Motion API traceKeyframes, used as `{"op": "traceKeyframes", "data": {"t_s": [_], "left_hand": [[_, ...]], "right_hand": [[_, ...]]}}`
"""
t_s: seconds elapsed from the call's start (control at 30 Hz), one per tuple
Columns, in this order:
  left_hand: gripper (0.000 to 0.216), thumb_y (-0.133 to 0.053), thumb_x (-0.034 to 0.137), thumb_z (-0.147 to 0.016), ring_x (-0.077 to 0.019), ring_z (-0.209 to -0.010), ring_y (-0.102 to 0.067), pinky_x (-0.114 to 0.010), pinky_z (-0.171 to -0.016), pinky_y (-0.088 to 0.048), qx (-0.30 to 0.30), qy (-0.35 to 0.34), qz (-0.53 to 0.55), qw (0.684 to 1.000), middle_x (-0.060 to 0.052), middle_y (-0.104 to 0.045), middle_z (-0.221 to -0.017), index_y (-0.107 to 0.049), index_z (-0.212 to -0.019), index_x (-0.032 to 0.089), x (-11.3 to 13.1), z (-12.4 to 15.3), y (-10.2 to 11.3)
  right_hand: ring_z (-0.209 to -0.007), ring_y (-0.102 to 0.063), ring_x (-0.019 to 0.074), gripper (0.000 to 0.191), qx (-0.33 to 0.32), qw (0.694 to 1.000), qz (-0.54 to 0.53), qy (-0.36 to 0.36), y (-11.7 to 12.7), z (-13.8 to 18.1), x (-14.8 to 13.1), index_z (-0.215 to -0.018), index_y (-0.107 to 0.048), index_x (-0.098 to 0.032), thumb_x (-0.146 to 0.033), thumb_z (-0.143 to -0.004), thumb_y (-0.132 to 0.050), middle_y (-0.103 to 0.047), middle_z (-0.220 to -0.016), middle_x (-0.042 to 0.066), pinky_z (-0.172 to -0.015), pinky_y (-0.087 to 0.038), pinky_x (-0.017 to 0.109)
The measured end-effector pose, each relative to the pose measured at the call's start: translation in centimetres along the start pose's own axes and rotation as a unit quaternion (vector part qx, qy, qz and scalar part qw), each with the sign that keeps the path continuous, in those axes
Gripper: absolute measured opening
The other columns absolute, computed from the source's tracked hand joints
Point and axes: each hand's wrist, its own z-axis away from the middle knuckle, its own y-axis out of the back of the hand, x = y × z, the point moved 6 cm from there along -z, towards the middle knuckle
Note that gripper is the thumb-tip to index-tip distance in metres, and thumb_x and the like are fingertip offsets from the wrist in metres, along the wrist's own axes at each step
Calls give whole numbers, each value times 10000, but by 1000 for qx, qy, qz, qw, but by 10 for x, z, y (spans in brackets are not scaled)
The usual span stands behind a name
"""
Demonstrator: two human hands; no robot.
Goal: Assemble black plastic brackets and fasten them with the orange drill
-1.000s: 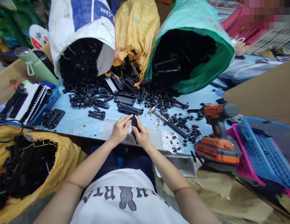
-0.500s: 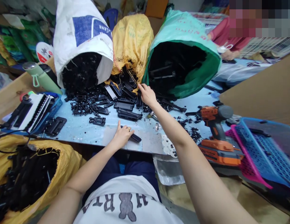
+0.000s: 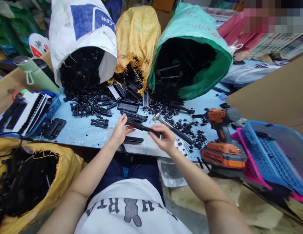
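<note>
Above the table's front edge, a long dark bar-shaped plastic part (image 3: 142,127) lies slantwise between my two hands. My right hand (image 3: 166,138) pinches its right end between thumb and fingers. At the other end, my left hand (image 3: 120,131) has its thumb and fingers around the part's tip. Just below, a flat black plastic piece (image 3: 133,139) rests on the table. Behind my hands lie more black plastic pieces (image 3: 128,107). A hammer (image 3: 169,125) with a dark handle lies beside my right hand, near scattered small black screw-like parts (image 3: 200,139).
White (image 3: 88,35), yellow (image 3: 139,32) and green (image 3: 187,29) sacks of black parts line the back. An orange cordless drill (image 3: 222,136) stands right, by a blue basket (image 3: 275,156). Lower left is another yellow sack (image 3: 70,165). A co-worker's sleeve (image 3: 231,27) shows far right.
My right hand has come back from the pile near the yellow sack with the long black part. My left hand has lifted off the flat black piece and now meets the part's left end.
</note>
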Motion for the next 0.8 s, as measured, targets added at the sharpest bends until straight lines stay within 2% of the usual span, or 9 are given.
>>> {"op": "traceKeyframes", "data": {"t_s": [0.07, 0.13, 0.27, 0.33, 0.4, 0.5, 0.57, 0.67, 0.8], "left_hand": [[377, -615, 468, -761, -100, -614, -588, -264, -592, -536, 47, -8, 44, 998, -1, -558, -830, -541, -1012, 196, 0, 1, -4], [346, -668, 434, -722, -91, -573, -569, -245, -559, -529, 70, -58, 7, 996, 23, -533, -765, -546, -934, 190, 3, 10, -10], [381, -500, 427, -860, -142, -736, -618, -290, -673, -530, -33, -163, -175, 970, -53, -593, -958, -492, -1168, 203, 7, 28, -29], [399, -405, 383, -911, -190, -954, -592, -341, -817, -493, -103, -219, -314, 918, -104, -571, -1126, -440, -1261, 196, 8, 31, -33], [370, -370, 341, -924, -229, -1120, -511, -397, -925, -422, -183, -235, -460, 836, -113, -548, -1206, -460, -1251, 194, 3, 29, -36], [354, -388, 387, -914, -259, -1165, -471, -436, -939, -381, -284, -201, -602, 719, -100, -553, -1215, -502, -1193, 202, -15, 27, -40], [451, -455, 512, -858, -272, -1135, -483, -430, -918, -383, -300, -201, -637, 682, -106, -558, -1188, -497, -1174, 194, -21, 29, -45], [636, -595, 628, -704, -278, -1046, -521, -412, -909, -381, -269, -230, -655, 667, -112, -578, -1086, -488, -1128, 166, -23, 35, -49], [503, -585, 540, -762, -250, -937, -567, -351, -811, -427, -232, -259, -649, 677, -102, -583, -998, -491, -1071, 153, -27, 38, -45]], "right_hand": [[-920, -614, 206, 187, -122, 991, 33, -39, -13, 19, -12, -1010, -584, -215, -304, -846, -563, -646, -977, 88, -805, -500, 371], [-967, -602, 233, 315, -226, 964, 103, -93, -21, 29, -7, -1098, -567, -202, -397, -851, -554, -643, -1039, 108, -834, -478, 385], [-869, -634, 217, 400, -394, 892, 136, -173, -23, 43, 16, -1191, -509, -205, -476, -910, -418, -667, -993, 89, -724, -461, 311], [-865, -635, 201, 383, -464, 865, 125, -141, -21, 53, 19, -1173, -519, -220, -477, -925, -381, -665, -1005, 77, -704, -435, 277], [-858, -630, 193, 365, -517, 839, 143, -91, -20, 65, 20, -1107, -556, -218, -476, -930, -368, -664, -979, 77, -688, -407, 264], [-771, -627, 187, 365, -544, 810, 211, -63, -23, 82, 23, -996, -579, -199, -471, -938, -342, -661, -882, 73, -616, -361, 262], [-725, -621, 183, 377, -531, 803, 257, -79, -26, 86, 27, -972, -568, -197, -486, -937, -327, -657, -863, 68, -574, -329, 265], [-736, -611, 185, 402, -498, 805, 310, -92, -29, 85, 26, -979, -557, -201, -509, -934, -302, -646, -869, 77, -573, -308, 270], [-775, -589, 201, 404, -463, 811, 351, -67, -26, 77, 14, -993, -557, -208, -492, -942, -275, -627, -883, 101, -634, -310, 287]]}}
